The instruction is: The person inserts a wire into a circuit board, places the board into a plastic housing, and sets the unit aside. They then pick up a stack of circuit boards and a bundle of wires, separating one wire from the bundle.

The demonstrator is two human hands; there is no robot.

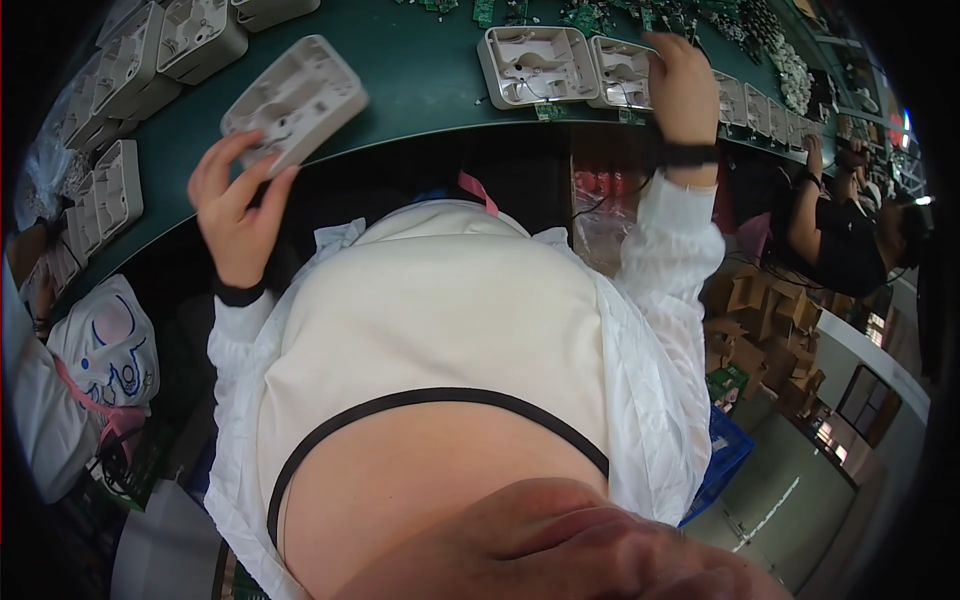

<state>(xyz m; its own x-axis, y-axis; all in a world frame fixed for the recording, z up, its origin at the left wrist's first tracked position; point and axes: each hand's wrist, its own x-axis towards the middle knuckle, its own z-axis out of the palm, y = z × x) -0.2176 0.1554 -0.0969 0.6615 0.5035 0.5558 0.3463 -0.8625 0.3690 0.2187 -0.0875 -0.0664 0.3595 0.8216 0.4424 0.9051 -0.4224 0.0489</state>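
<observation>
My left hand (235, 205) grips a light grey square plastic housing (297, 100) by its near corner and holds it tilted over the edge of the green table (420, 75). My right hand (682, 85) reaches out to a second grey housing (620, 72) that lies open side up on the table, fingers resting on its right part. Just left of it lies another open housing (537, 65) with a thin wire inside. Both wrists wear black bands, and my sleeves are white.
Several grey housings are stacked at the table's far left (130, 70) and lined up to the right (760, 105). Green circuit boards (600, 15) lie at the back. A person in black (850, 240) works at right. Cardboard boxes (760, 330) and a blue crate (725, 455) stand below.
</observation>
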